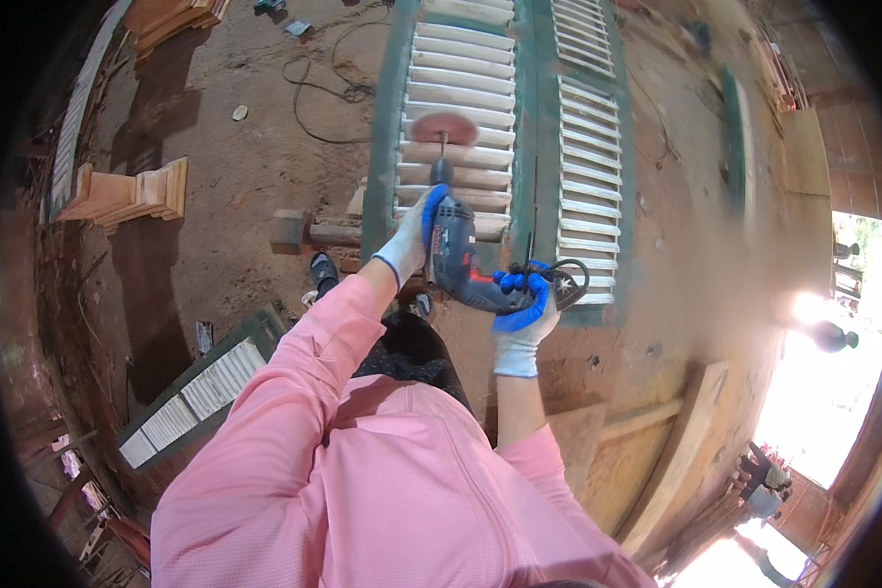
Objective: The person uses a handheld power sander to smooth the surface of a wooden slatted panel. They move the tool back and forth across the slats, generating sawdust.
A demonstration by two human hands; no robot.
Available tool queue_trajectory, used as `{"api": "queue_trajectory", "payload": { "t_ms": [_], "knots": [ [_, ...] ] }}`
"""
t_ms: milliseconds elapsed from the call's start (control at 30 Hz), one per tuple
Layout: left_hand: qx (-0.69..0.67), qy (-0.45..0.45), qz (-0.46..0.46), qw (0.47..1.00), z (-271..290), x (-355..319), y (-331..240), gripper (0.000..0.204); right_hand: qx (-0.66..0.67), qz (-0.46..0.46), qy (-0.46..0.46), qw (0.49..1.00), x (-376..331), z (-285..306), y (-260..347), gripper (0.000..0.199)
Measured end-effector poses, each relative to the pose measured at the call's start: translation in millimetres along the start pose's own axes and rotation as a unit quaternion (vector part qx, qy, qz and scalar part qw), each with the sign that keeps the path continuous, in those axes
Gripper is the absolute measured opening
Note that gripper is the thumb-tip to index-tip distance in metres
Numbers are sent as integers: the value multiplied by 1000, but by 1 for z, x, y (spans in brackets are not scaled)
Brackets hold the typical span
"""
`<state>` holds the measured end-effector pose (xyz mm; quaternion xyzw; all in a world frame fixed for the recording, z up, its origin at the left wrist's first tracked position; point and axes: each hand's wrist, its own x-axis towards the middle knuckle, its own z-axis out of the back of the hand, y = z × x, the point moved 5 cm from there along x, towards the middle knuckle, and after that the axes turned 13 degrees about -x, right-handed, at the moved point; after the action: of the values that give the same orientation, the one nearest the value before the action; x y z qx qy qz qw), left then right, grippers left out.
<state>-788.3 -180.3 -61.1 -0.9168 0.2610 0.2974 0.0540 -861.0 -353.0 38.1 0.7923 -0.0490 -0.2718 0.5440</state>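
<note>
A dark blue power drill (453, 245) points away from me, fitted with a reddish sanding disc (444, 130) that is smeared by motion. Around the front of its body, behind the chuck, my left hand (418, 233) is closed in a white and blue glove. My right hand (527, 312), gloved the same way, grips the rear handle beside a looped black cord (570, 279). The disc lies over the white slats of a green-framed louvered shutter (387, 147); whether it touches them I cannot tell. A second louvered panel (590, 167) adjoins it on the right.
A wooden block and beam (292, 233) stick out left of the shutter. Another shutter (206, 392) lies lower left. Wooden pieces (127, 194) stand at far left, and a dark cable (348, 93) coils on the dirt floor. Boards (671, 461) lie lower right.
</note>
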Motion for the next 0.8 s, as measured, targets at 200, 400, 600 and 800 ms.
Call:
{"api": "queue_trajectory", "payload": {
  "t_ms": [200, 400, 600, 800],
  "knots": [
    [17, -22, -32, 999, -5, 24, 14, 42, 13, 15, -33, 999, 9, 18, 5, 22],
    [36, 5, -4, 999, -17, 44, 32, 40, 5, 29, -53, 998, 16, 31, 13, 23],
    [73, -8, -30, 997, -26, 54, 36, 40, 26, 37, -48, 998, 21, 39, 16, 23],
    [-4, 11, 19, 1000, -13, 42, 32, 37, 20, 20, -23, 999, 19, 28, 13, 23]
  ]
}}
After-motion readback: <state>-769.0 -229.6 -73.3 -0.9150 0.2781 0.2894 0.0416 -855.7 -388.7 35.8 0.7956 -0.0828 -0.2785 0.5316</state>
